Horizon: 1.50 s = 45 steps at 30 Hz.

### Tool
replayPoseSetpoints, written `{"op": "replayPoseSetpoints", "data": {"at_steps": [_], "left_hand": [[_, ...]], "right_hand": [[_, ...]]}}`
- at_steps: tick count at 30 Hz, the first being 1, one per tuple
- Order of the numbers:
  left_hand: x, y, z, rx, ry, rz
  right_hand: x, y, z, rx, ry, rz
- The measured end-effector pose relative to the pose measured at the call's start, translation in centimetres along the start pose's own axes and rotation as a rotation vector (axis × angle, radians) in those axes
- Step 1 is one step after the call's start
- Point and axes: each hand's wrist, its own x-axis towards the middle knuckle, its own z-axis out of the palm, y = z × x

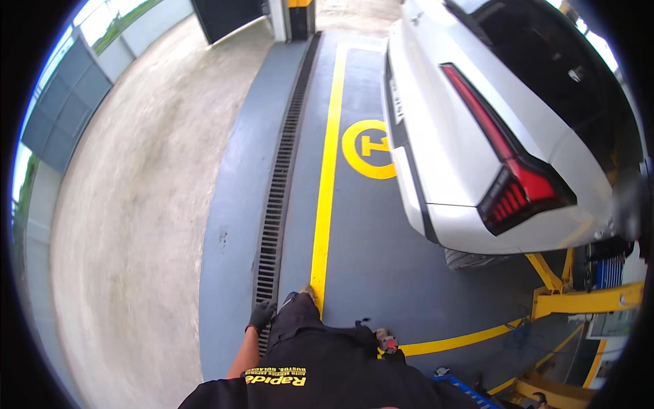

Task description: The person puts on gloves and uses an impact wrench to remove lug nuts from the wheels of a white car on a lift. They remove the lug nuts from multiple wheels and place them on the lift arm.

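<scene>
My left hand point(261, 315), in a dark glove, hangs beside my left thigh above the drain grate point(281, 184). It looks loosely open, with nothing visible in it. By my right side, at the front of my black shirt point(334, 368), a rounded grey metal tool point(387, 341) with a red centre sticks out; its exact kind is unclear. A dark shape against this tool could be my gloved right hand, but no fingers can be made out. My right forearm is hidden. One shoe point(308, 292) shows on the yellow line.
To the right a white car point(453, 163) with a red tail light point(521, 184) stands over the grey floor, near a yellow lift arm point(589, 300). A blue-edged item point(466, 390) lies at lower right. Bare concrete point(136, 204) and a grey gate point(67, 102) are left.
</scene>
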Motion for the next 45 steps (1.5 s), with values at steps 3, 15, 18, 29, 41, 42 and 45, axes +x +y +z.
{"op": "replayPoseSetpoints", "data": {"at_steps": [3, 15, 18, 29, 41, 42, 45], "left_hand": [[3.8, -2.5, -10.8, -0.111, 0.195, -0.211], [42.0, 16.8, -35.3, -0.088, 0.329, -0.031], [44.8, 21.0, -39.6, -0.362, 0.263, -0.176], [69.1, 34.2, -49.3, -0.502, 0.026, -0.357], [125.9, 107.6, -53.9, -0.061, -0.491, 0.529], [129.6, 112.8, -51.2, -0.066, -0.589, 0.538], [140.0, 122.6, -43.3, 0.045, -0.769, 0.548]], "right_hand": [[1.0, -11.5, -3.3, 0.133, -0.037, 0.102], [21.8, -61.0, -25.7, 0.017, 0.069, -0.194], [25.0, -74.0, -32.7, 0.203, -0.020, -0.130], [44.2, -114.8, -57.2, 1.050, 0.148, -0.411], [57.2, -150.1, -91.7, 1.905, -0.414, -0.999], [58.1, -153.0, -95.2, 1.879, -0.324, -1.042], [61.7, -158.5, -107.6, 1.579, 0.035, -1.246]]}}
